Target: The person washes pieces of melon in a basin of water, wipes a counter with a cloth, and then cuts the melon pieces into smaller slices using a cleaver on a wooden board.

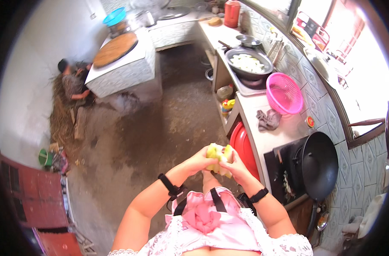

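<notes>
Both of my hands are raised in front of my body over the concrete floor. My left hand (200, 160) grips several pale yellow-green pieces of a cut vegetable (215, 152) from the left side. On the other side, my right hand (233, 164) has its fingers closed around the same bunch. Some pieces stick up above the fingers and others show below them. Exactly which vegetable it is, I cannot tell. Up ahead on the right, a grey metal basin (228, 60) holds many pale cut pieces (247, 63).
A pink plastic colander (284, 96) and a crumpled cloth (268, 120) lie on the right counter (255, 107). Nearer stands a black wok (319, 166) on a stove. A red lid-like disc (244, 147) leans below. Far left, a person (74, 83) sits beside a tiled hearth (124, 81).
</notes>
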Tool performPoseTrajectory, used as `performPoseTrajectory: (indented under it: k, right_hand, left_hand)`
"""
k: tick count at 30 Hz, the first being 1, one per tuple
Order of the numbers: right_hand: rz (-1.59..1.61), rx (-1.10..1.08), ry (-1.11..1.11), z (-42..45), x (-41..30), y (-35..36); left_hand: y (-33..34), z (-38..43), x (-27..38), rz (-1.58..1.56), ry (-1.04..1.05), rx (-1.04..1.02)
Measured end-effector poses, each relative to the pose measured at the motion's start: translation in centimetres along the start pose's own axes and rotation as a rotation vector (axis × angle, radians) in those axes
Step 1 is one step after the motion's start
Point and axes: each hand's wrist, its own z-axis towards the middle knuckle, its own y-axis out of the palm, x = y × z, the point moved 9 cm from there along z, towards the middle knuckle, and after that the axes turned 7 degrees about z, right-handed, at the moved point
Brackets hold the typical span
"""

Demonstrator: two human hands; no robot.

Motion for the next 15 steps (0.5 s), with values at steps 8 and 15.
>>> performPoseTrajectory:
  k: [8,15]
  right_hand:
    - [0.054,-0.052,-0.143,17.2,-12.3,-1.4]
    - [0.132,0.089,-0.163,27.2,-20.9,-6.9]
  left_hand:
    - [-10.6,13.6,13.1,0.108,0.081,-0.006]
    - [-15.0,26.7,21.9,0.202,-0.079,-0.178]
